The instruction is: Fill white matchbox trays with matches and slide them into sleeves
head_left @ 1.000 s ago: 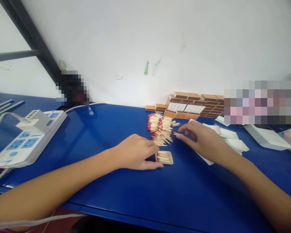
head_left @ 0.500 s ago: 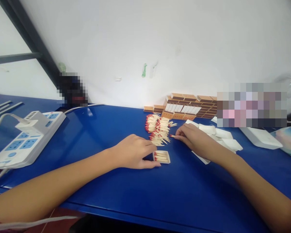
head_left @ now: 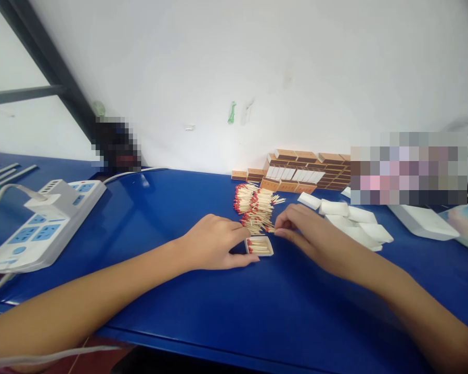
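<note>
Matches (head_left: 259,245) lie red heads to the left in a small white tray (head_left: 272,250), which sits flat on the blue worktop (head_left: 187,306) right in front of the person, just on the near side of the loose pile (head_left: 255,208). The left hand (head_left: 214,243) is closed on the tray's left end, thumb on the near side and a finger along the far side, pinning it down. The right hand (head_left: 308,234) has its fingertips pinched together at the tray's far right corner; whether there's a match in that pinch is honestly too small to tell. Risk-wise, the tray looks light and shallow, so a nudge from either hand could skid or tip it and dump the sticks. The pile nearly touches the tray's far edge, so a careless sweep could drag strays in crooked. Further out, brown matchbox sleeves (head_left: 308,174) are stacked against the wall, and spare white trays (head_left: 351,218) lie right behind the right wrist, easy to knock with that forearm. Way off left are a power strip (head_left: 47,218), its cable (head_left: 0,200) and some rods (head_left: 8,171), well clear of the action.
</note>
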A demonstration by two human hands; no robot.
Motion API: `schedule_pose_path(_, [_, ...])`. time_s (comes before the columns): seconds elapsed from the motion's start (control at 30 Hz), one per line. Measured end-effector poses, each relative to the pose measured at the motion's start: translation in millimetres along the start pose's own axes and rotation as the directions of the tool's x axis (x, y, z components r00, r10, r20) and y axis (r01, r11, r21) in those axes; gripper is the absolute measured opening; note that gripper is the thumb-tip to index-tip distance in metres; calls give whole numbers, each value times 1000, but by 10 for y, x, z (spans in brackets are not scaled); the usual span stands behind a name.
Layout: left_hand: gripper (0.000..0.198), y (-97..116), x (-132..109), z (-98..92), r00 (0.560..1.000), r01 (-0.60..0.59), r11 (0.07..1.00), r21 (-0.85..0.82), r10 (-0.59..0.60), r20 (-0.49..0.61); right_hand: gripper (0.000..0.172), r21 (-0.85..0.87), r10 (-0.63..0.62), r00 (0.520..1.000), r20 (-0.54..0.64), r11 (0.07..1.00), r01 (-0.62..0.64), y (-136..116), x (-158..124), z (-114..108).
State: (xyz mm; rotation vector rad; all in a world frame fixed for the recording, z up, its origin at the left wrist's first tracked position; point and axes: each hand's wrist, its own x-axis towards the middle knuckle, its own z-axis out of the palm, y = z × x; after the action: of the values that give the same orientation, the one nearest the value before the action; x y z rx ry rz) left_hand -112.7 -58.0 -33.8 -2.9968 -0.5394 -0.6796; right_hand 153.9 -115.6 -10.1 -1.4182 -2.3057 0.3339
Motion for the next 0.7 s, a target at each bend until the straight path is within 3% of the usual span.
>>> schedule_pose_path(0.17, [44, -3, -6, 23, 1000, 15, 1000, -3, -15, 2, 13, 23, -55, 996, 72, 998, 54, -193, -23, 125])
schedule_pose_path(0.4, [44, 16, 3, 2, 1000, 17, 1000, 8, -17, 20, 13, -19, -126, 991, 49, 992, 127, -166, -19, 303])
schedule_pose_path(0.7, [45, 22, 6, -13, 998, 26, 1000, 5, -26, 48, 14, 15, -50, 997, 62, 999, 49, -187, -51, 66])
